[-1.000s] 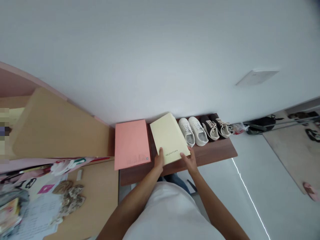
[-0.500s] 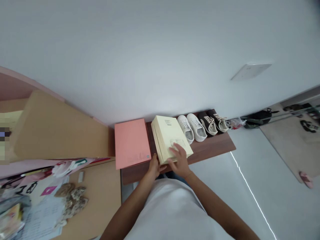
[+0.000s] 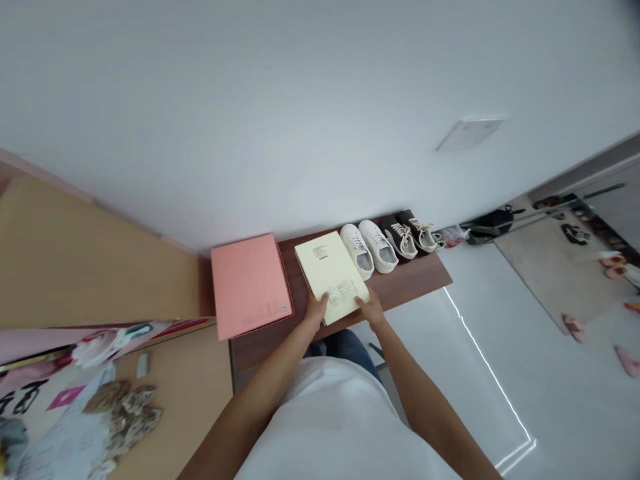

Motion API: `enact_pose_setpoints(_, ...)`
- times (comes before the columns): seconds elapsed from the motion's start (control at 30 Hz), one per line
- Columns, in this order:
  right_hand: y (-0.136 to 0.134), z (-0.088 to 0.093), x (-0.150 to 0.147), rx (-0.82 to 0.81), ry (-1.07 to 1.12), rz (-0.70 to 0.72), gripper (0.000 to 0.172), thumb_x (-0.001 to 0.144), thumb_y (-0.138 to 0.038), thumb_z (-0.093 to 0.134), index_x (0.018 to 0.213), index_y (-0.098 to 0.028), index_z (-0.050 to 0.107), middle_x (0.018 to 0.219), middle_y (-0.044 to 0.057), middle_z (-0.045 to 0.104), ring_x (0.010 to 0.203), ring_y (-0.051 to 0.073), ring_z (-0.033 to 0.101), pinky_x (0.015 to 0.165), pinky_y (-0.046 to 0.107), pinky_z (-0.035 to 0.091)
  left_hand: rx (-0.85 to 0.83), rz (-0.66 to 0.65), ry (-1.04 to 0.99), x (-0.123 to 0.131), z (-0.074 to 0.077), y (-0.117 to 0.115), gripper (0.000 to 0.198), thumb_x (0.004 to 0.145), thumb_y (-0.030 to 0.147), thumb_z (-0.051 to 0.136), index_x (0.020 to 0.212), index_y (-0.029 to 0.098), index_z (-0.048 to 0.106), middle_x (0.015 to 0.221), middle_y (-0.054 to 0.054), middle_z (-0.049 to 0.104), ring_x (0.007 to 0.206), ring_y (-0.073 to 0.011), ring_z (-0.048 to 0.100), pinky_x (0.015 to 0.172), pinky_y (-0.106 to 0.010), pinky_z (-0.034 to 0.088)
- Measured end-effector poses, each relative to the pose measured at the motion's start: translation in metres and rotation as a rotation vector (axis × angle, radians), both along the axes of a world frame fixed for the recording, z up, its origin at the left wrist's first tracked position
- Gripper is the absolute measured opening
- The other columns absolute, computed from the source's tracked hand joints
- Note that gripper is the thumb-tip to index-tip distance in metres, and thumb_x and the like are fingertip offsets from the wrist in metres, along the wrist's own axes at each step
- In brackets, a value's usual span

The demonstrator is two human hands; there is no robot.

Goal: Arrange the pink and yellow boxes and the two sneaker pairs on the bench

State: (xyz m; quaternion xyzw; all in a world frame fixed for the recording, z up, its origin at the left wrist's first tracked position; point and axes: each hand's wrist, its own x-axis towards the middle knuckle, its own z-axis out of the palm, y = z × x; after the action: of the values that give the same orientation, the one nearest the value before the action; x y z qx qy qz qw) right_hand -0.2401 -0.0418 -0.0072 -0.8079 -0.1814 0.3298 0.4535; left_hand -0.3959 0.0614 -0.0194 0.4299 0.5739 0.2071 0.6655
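Note:
A cream-coloured box (image 3: 330,270) with printed text on its top lies on a dark brown wooden bench (image 3: 415,287). My left hand (image 3: 317,308) grips its near left side, thumb on the top face. At the near right corner my right hand (image 3: 371,311) holds it the same way; the fingers of both hands are partly hidden underneath. To the left of it is a larger pink box (image 3: 253,287). A pair of white sneakers (image 3: 367,250) stands close by its right side, followed by black sneakers (image 3: 407,233) with pale laces.
A pale wall (image 3: 300,133) rises behind the bench, bearing a white switch plate (image 3: 470,133). On the left are a brown cardboard panel (image 3: 100,260) and a tan desktop (image 3: 185,387) with papers and scrunchies (image 3: 130,413). Pink slippers (image 3: 575,328) lie on the floor at right.
My right hand has moved from the top of the cream box to its near right corner. The box now appears flatter and squarer to me, held by both hands. The view has shifted slightly.

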Motion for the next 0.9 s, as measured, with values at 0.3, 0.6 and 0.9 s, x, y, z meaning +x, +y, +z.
enact_pose_setpoints(0.3, -0.013, -0.003, 0.049, -0.057, -0.115, 0.005, 0.054, 0.081, -0.047, 0.062, 0.125, -0.017, 0.065, 0.132, 0.017, 0.065, 0.128, 0.032, 0.058, 0.109, 0.052, 0.046, 0.393, 0.046, 0.36, 0.008, 0.025, 0.035, 0.052, 0.092, 0.019, 0.056, 0.143, 0.015, 0.048, 0.149, -0.019, 0.054, 0.144, -0.029, 0.045, 0.12, -0.047, 0.036)
enact_pose_setpoints(0.6, 0.046, 0.009, 0.18, -0.265, -0.338, 0.409, 0.043, 0.083, -0.024, 0.062, 0.125, -0.016, 0.065, 0.125, 0.018, 0.068, 0.118, 0.032, 0.064, 0.1, 0.042, 0.05, 0.419, -0.368, 0.312, 0.204, 0.025, -0.016, 0.054, 0.087, 0.016, 0.056, 0.141, 0.009, 0.053, 0.144, -0.023, 0.057, 0.137, -0.0303, 0.053, 0.116, -0.043, 0.039)
enact_pose_setpoints(0.9, 0.037, -0.002, 0.236, 0.06, 0.125, 0.136, 0.025, 0.086, -0.048, 0.051, 0.086, -0.023, 0.056, 0.069, -0.003, 0.058, 0.061, 0.015, 0.056, 0.061, 0.026, 0.049, 0.178, 0.174, 0.324, 0.22, 0.015, -0.02, 0.025, 0.09, 0.033, 0.047, 0.078, 0.02, 0.065, 0.062, -0.004, 0.066, 0.068, -0.0209, 0.068, 0.07, -0.029, 0.052)
